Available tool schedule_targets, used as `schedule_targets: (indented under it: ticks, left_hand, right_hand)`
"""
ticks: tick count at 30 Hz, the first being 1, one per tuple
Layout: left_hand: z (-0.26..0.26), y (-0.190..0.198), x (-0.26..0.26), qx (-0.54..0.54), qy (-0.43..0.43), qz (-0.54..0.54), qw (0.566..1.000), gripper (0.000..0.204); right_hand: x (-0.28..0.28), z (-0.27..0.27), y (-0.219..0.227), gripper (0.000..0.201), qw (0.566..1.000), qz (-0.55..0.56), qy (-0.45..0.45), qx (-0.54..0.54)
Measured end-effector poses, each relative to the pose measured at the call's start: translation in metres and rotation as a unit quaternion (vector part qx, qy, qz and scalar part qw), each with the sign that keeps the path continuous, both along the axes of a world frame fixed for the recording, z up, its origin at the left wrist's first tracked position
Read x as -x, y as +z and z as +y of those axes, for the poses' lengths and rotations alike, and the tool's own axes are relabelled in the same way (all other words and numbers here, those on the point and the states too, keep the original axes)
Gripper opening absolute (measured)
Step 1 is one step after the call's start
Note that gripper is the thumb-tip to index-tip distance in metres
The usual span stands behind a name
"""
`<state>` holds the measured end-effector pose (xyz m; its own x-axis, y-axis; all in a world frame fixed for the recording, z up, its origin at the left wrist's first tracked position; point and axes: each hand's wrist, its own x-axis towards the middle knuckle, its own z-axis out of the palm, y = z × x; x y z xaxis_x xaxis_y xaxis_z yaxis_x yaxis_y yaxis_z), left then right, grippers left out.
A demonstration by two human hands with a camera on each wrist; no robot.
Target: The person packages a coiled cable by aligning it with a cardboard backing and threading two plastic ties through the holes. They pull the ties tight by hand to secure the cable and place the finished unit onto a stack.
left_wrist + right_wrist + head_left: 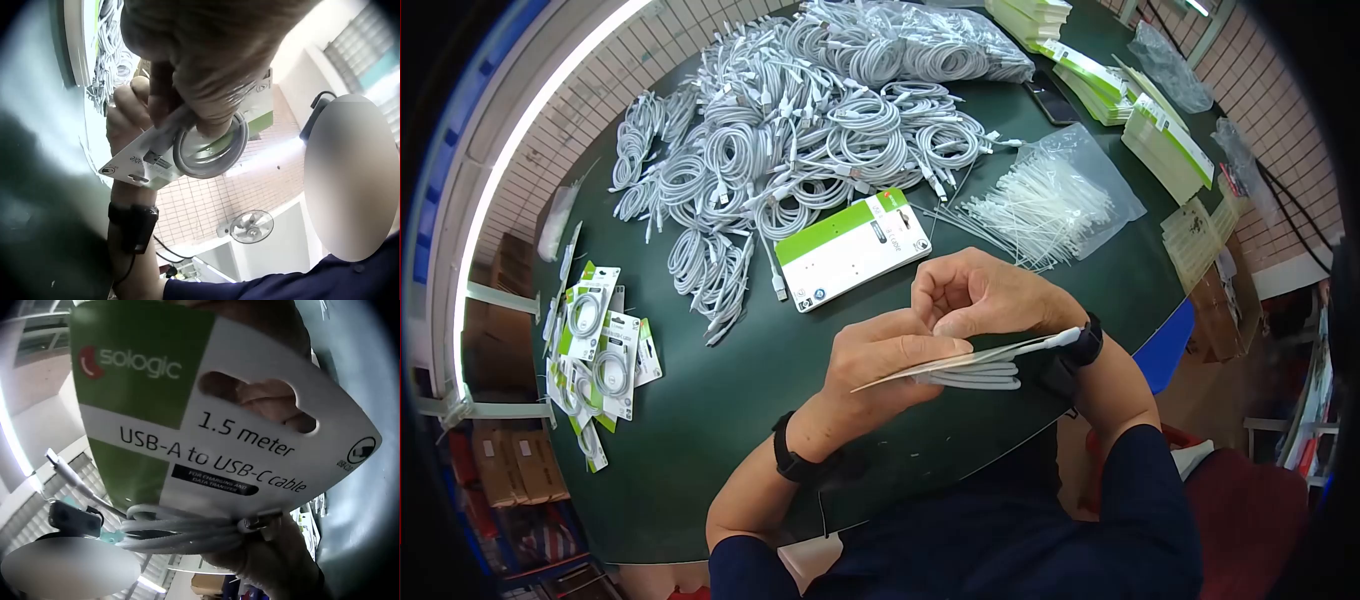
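My left hand [880,365] grips a green and white packaging card [250,431] with a coiled light grey USB cable [212,165] against its front. The card stands nearly edge-on in the head view, and the coil [980,375] hangs on the side near my body. Close behind the card, my right hand [1000,295] has bent fingers, its thumb by the left thumb. I cannot tell what its fingertips pinch. The cable's USB-A plug [262,519] lies on the card's front, below the printing; a thin white end [65,469] sticks out sideways.
Another card [855,250] lies flat ahead of the hands. Beyond it spreads a large heap of coiled cables [800,130]. A bag of white cable ties [1050,205] lies to the right, near card stacks [1165,150] and a phone [1050,100]. Carded cables [600,355] pile up at left.
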<state>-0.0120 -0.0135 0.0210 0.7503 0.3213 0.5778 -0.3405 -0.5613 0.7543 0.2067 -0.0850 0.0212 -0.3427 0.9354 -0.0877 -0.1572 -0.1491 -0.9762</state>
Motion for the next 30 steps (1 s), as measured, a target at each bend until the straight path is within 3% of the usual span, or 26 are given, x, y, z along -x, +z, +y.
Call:
schedule_targets:
  ticks: [10,17,22,25,30]
  left_hand:
    - [0.002,-0.016,-0.001,0.011,0.002,0.020,1.000,0.032]
    - [0.007,-0.017,0.004,0.021,0.001,0.052,0.998,0.031]
    - [0.011,-0.025,0.004,0.028,0.016,0.046,0.998,0.030]
    - [0.013,-0.025,0.004,0.041,0.019,0.059,0.997,0.029]
    - [0.017,-0.024,0.005,0.057,0.022,0.093,0.994,0.030]
  right_hand:
    - [-0.009,-0.004,0.015,0.005,0.997,-0.072,0.005,0.000]
    - [-0.003,0.001,-0.002,0.016,0.998,0.057,-0.029,0.025]
    - [-0.004,0.003,0.000,0.009,0.998,0.003,-0.030,0.061]
    - [-0.003,0.004,-0.019,0.010,0.998,-0.031,-0.056,-0.020]
    - [0.007,0.001,-0.010,0.014,0.994,-0.071,-0.084,-0.009]
